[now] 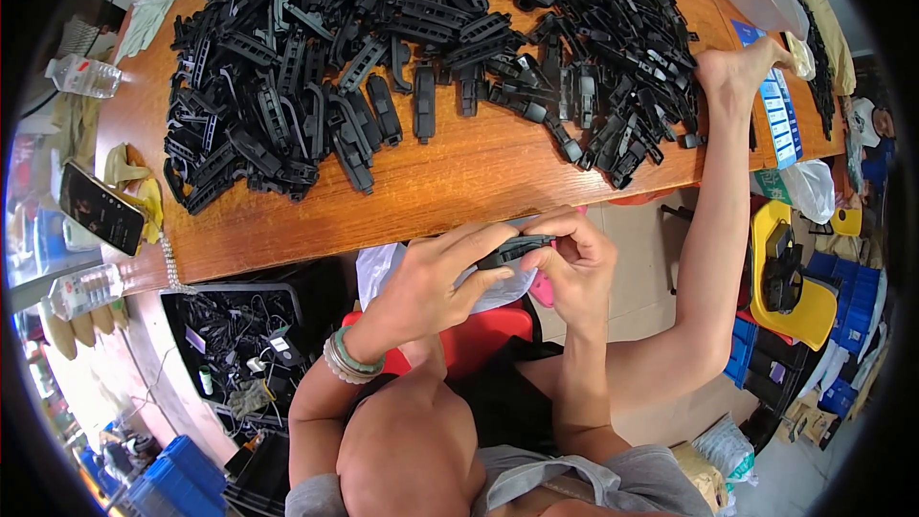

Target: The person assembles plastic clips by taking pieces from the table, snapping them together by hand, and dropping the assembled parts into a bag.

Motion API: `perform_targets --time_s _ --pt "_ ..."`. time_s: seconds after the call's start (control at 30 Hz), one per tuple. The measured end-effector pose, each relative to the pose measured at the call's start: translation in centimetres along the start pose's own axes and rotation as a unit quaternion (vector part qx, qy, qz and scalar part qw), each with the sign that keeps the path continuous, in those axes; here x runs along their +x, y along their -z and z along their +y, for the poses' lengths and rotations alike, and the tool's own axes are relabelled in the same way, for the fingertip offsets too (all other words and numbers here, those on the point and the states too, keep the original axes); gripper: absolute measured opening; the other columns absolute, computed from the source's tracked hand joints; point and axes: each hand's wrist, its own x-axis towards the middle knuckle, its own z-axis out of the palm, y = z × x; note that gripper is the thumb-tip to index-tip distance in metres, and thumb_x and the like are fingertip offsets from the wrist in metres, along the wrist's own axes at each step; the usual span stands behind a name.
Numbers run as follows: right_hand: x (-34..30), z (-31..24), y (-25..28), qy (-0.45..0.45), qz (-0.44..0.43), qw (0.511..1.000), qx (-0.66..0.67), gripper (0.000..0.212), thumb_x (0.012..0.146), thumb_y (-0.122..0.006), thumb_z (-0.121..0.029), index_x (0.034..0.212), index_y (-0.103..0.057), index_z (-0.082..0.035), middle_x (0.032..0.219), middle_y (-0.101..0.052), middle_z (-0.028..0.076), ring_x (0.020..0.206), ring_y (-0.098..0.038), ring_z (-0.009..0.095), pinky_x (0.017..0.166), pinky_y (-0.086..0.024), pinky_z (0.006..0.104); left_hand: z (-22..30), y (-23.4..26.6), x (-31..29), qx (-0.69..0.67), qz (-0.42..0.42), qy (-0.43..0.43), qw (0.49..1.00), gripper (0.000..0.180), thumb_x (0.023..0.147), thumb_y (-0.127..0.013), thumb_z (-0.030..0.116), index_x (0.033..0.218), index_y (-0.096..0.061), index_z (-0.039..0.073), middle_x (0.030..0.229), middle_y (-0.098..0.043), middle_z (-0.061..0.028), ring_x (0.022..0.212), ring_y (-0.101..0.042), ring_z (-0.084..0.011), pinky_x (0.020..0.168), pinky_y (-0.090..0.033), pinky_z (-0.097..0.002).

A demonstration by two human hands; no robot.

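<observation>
Just off the table's front edge, a small black plastic part (514, 250) is held between both hands. My left hand (442, 273) grips its left end, thumb below and fingers on top. At the other end, my right hand (578, 260) pinches it with thumb and curled fingers. The fingers cover both ends of the part, so its full shape is hidden. Beyond the hands, a big heap of similar long black plastic parts (287, 86) covers much of the wooden table (431, 182). Smaller black clip-like pieces (613, 67) are piled on the heap's right.
A phone (102, 209) leans at the table's left edge, near a clear plastic bottle (84, 77). Below left stands a black crate (230, 345) of cables and small parts. A bare foot (732, 72) rests on the table's right side. A yellow chair (790, 278) stands right.
</observation>
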Motion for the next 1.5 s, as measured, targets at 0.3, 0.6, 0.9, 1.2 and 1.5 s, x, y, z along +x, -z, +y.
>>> perform_targets --time_s 0.3,0.6,0.9,1.2,1.5 --pt "1.2 -1.6 -1.1 -0.086 -0.076 0.984 -0.138 0.017 0.073 -0.069 0.001 0.089 -0.064 0.000 0.071 -0.059 0.004 0.058 -0.051 0.007 0.052 -0.040 0.0224 0.7 3.2 3.2 0.104 0.035 0.001 0.994 0.031 0.074 -0.069 0.013 0.098 -0.060 -0.004 0.083 -0.061 -0.0150 0.069 -0.061 -0.0316 0.062 -0.049 -0.0354" --pt "9.0 -1.5 -1.8 0.233 0.185 0.832 -0.468 0.006 0.074 -0.065 -0.001 0.079 -0.064 -0.002 0.081 -0.057 0.008 0.074 -0.053 0.025 0.064 -0.044 0.0326 -3.2 3.8 14.4 0.381 0.170 -0.180 0.891 0.025 0.079 -0.060 0.004 0.103 -0.059 -0.003 0.110 -0.057 -0.0168 0.103 -0.053 -0.0315 0.088 -0.043 -0.0384" --pt "7.7 -0.4 -3.2 0.201 0.114 0.825 -0.516 0.011 0.072 -0.064 0.000 0.082 -0.062 -0.001 0.088 -0.056 0.010 0.084 -0.050 0.028 0.074 -0.040 0.0374 -3.2 4.4 10.2 0.436 0.044 -0.115 0.892 0.032 0.073 -0.061 -0.001 0.105 -0.057 -0.004 0.117 -0.055 -0.0177 0.114 -0.048 -0.0308 0.097 -0.039 -0.0384" --pt "5.4 -2.1 -2.8 0.091 0.241 0.956 -0.143 0.010 0.084 -0.058 0.000 0.094 -0.058 0.002 0.081 -0.060 0.004 0.070 -0.054 0.008 0.063 -0.042 0.0211 -0.3 4.4 7.3 0.425 0.215 -0.083 0.875 0.024 0.073 -0.065 0.006 0.096 -0.059 0.003 0.096 -0.056 -0.0107 0.085 -0.056 -0.0211 0.068 -0.046 -0.0343" --pt "0.6 -4.3 -1.9 -0.010 0.033 0.999 0.025 0.015 0.084 -0.059 0.003 0.098 -0.061 0.007 0.085 -0.061 0.008 0.075 -0.058 0.012 0.067 -0.045 0.0218 1.0 2.4 1.7 -0.449 0.136 0.215 0.856 0.010 0.090 -0.049 0.002 0.095 -0.051 -0.006 0.090 -0.059 -0.0134 0.079 -0.066 -0.0225 0.068 -0.056 -0.0315"
